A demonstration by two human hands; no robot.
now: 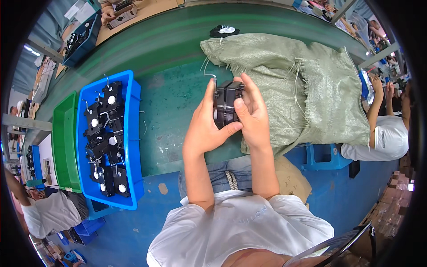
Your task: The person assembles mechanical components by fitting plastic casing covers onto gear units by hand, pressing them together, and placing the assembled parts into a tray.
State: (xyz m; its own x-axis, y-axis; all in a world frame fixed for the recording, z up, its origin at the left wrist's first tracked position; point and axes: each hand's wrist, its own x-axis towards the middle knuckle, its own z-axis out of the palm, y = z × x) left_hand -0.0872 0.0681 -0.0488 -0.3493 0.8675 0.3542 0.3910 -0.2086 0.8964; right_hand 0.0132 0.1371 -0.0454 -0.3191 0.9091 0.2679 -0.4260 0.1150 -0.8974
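Note:
Between my two palms, above the green table [164,129], is a black plastic housing [226,104] made of two stacked halves. A bent metal rod [211,75] sticks up from its left side. My left hand [207,120] presses on the housing's left side, its thumb along the near edge. My right hand [254,113] grips the other side, thumb on the front face. To the left, a blue bin [138,147] holds several similar black parts [111,116] with white round knobs and bent metal rods.
A pale green woven sack [331,93] lies right of my hands. Behind it rests a black part with white pieces [225,30]. A green bin [64,147] stands left of the blue one. Co-workers sit at both sides; a blue stool [327,156] is at the right.

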